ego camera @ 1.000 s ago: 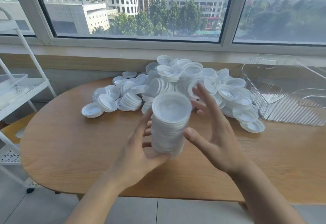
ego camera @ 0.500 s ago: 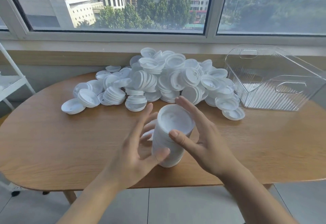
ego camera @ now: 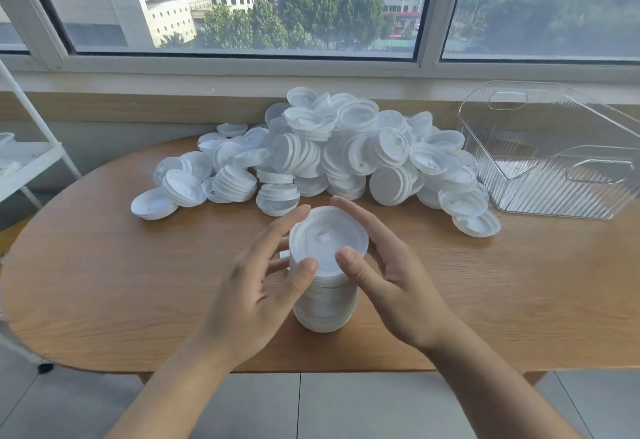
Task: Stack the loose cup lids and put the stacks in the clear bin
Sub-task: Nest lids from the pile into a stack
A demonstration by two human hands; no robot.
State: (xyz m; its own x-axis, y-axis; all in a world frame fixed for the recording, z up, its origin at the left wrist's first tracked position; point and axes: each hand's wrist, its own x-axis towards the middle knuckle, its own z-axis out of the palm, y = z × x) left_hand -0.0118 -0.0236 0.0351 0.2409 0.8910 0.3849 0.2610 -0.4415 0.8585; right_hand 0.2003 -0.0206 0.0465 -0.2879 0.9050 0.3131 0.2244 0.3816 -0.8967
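A tall stack of white cup lids (ego camera: 325, 303) stands upright on the wooden table (ego camera: 104, 283), close to its front edge. My left hand (ego camera: 256, 293) and my right hand (ego camera: 391, 283) flank the stack with fingers nearly straight. Both thumbs touch the near rim of the top lid, and the fingertips reach around its far side. Behind the stack lies a big pile of loose white lids (ego camera: 329, 158), some of them in short nested stacks lying on their sides. The clear ribbed bin (ego camera: 554, 168) sits at the back right with nothing visible inside.
A white metal shelf cart (ego camera: 27, 161) stands left of the table. A window sill and wall run directly behind the pile. Bare wood shows to the left and right of my hands. Grey floor tiles lie below the table's front edge.
The stack was held up in my left hand a second ago. It has come down onto the table, and both hands now steady it at the top.
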